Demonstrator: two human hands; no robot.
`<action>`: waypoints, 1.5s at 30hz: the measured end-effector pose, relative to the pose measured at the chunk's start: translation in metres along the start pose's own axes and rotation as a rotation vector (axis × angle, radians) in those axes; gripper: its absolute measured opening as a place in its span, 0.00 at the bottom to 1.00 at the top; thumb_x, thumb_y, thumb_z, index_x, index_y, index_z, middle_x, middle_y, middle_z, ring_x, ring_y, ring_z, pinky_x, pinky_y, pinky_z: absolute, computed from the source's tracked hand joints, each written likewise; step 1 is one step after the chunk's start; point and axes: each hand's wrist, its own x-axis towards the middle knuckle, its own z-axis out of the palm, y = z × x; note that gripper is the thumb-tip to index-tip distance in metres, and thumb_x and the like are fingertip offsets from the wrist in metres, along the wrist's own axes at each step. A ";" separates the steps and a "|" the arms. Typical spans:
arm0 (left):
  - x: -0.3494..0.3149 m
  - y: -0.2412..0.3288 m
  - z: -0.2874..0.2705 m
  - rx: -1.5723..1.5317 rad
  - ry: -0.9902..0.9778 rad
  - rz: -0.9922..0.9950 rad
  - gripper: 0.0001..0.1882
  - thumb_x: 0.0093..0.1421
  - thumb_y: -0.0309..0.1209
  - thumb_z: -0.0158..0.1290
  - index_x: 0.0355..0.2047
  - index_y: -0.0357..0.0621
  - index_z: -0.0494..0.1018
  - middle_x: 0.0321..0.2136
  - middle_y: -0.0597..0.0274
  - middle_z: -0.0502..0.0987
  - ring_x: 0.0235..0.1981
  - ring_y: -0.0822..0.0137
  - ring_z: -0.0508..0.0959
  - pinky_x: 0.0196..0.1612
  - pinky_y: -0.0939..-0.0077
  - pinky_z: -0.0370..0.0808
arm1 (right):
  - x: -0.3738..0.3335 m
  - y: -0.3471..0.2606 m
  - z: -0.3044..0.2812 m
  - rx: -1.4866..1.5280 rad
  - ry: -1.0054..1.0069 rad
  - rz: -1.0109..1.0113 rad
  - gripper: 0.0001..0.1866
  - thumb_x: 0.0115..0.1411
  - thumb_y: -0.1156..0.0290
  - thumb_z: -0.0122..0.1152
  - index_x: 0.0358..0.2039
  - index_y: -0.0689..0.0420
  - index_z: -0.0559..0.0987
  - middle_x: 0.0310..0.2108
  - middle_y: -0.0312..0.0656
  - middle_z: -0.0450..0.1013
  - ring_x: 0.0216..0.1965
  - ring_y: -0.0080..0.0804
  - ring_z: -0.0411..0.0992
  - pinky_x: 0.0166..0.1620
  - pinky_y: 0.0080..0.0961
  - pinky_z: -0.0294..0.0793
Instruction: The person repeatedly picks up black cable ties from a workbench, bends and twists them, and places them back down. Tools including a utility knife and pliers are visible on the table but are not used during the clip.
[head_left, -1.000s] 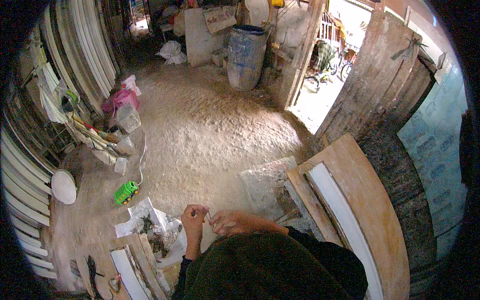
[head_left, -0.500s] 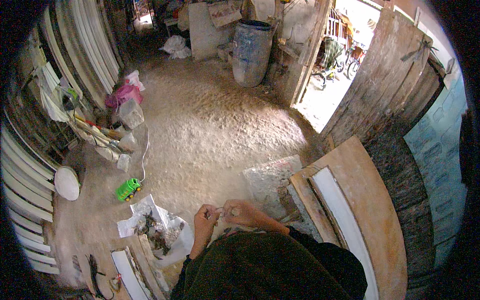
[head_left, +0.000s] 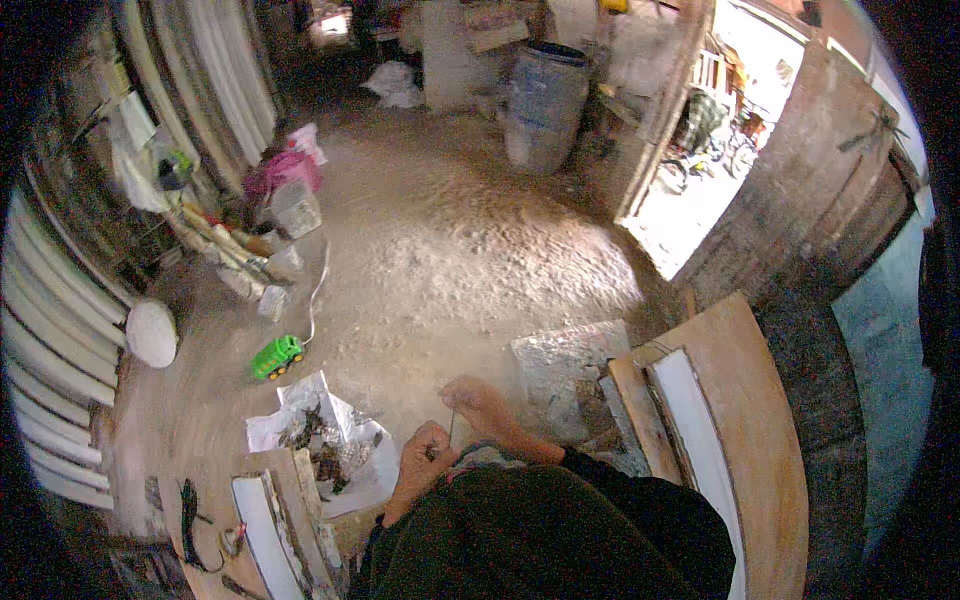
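In front of my body, my left hand is closed, and a small dark thing shows between its fingers, too blurred to name. Farther out and to the right, my right hand is pinched on one end of a thin dark strand. The strand runs down between the two hands; whether it is thread or wire cannot be told. Left of my left hand, a crumpled white sheet lies spread out with dark tangled bits and small pale pieces on it.
Boards with white strips flank me: a plank on the left, a wide wooden panel on the right. A green toy truck stands on the dirt floor. A blue barrel stands near the open doorway. Black-handled pliers-like tool lies lower left.
My hands, close together before, have drawn apart: the right moved outward, the left toward my body, with the strand stretched between. The whole view has shifted slightly.
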 end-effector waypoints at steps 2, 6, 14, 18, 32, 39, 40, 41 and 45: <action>-0.011 0.001 -0.011 0.193 0.268 0.062 0.08 0.41 0.23 0.52 0.17 0.41 0.62 0.20 0.65 0.63 0.22 0.72 0.63 0.26 0.81 0.62 | 0.007 -0.012 0.006 -0.086 -0.052 -0.031 0.04 0.44 0.72 0.60 0.22 0.55 0.74 0.23 0.39 0.67 0.25 0.30 0.65 0.29 0.24 0.65; -0.045 -0.017 -0.054 0.442 0.819 0.195 0.08 0.40 0.23 0.54 0.17 0.40 0.64 0.16 0.65 0.65 0.19 0.74 0.64 0.23 0.81 0.62 | 0.008 -0.029 0.026 0.144 -0.402 -0.077 0.05 0.42 0.71 0.62 0.20 0.55 0.74 0.27 0.40 0.68 0.30 0.33 0.66 0.34 0.24 0.66; -0.139 -0.018 -0.089 0.054 1.152 0.107 0.04 0.44 0.21 0.55 0.19 0.39 0.69 0.19 0.67 0.68 0.22 0.78 0.66 0.26 0.83 0.64 | -0.046 -0.087 0.133 0.477 -1.312 -0.298 0.09 0.48 0.65 0.57 0.27 0.58 0.74 0.32 0.41 0.68 0.38 0.33 0.65 0.42 0.28 0.62; -0.192 -0.032 -0.103 0.052 1.169 0.071 0.02 0.45 0.21 0.52 0.22 0.38 0.70 0.22 0.65 0.68 0.25 0.75 0.67 0.28 0.83 0.65 | -0.052 -0.110 0.155 0.314 -1.439 -0.169 0.10 0.47 0.67 0.59 0.27 0.59 0.74 0.28 0.38 0.70 0.34 0.26 0.67 0.38 0.23 0.65; -0.323 0.012 -0.102 0.152 0.703 -0.079 0.05 0.49 0.29 0.51 0.25 0.40 0.71 0.24 0.65 0.72 0.29 0.71 0.71 0.33 0.78 0.67 | -0.129 -0.132 0.248 0.101 -0.707 -0.384 0.06 0.41 0.73 0.62 0.22 0.54 0.75 0.19 0.33 0.59 0.24 0.24 0.61 0.26 0.18 0.61; -0.398 -0.038 -0.112 0.243 1.534 -0.185 0.04 0.45 0.28 0.55 0.22 0.41 0.73 0.19 0.65 0.72 0.18 0.77 0.69 0.21 0.84 0.65 | -0.185 -0.153 0.274 0.389 -1.674 -0.375 0.08 0.43 0.70 0.61 0.27 0.54 0.76 0.38 0.39 0.65 0.38 0.30 0.64 0.43 0.26 0.61; -0.394 -0.038 -0.110 0.229 1.598 -0.163 0.04 0.45 0.27 0.55 0.22 0.41 0.72 0.19 0.65 0.72 0.19 0.77 0.69 0.21 0.84 0.65 | -0.201 -0.145 0.282 0.445 -1.729 -0.517 0.09 0.44 0.70 0.60 0.29 0.54 0.77 0.38 0.40 0.65 0.38 0.32 0.65 0.46 0.28 0.60; -0.392 -0.038 -0.109 0.215 1.669 -0.138 0.04 0.45 0.26 0.55 0.21 0.40 0.72 0.19 0.65 0.72 0.19 0.77 0.69 0.21 0.84 0.65 | -0.210 -0.148 0.286 0.472 -1.710 -0.573 0.09 0.45 0.69 0.60 0.29 0.52 0.76 0.37 0.40 0.66 0.39 0.33 0.64 0.45 0.29 0.61; -0.393 -0.028 -0.097 0.134 1.825 -0.176 0.03 0.46 0.25 0.53 0.21 0.40 0.71 0.20 0.64 0.72 0.22 0.75 0.70 0.26 0.82 0.67 | -0.204 -0.167 0.290 0.521 -1.784 -0.553 0.10 0.46 0.67 0.59 0.31 0.48 0.76 0.35 0.39 0.68 0.41 0.34 0.64 0.43 0.29 0.63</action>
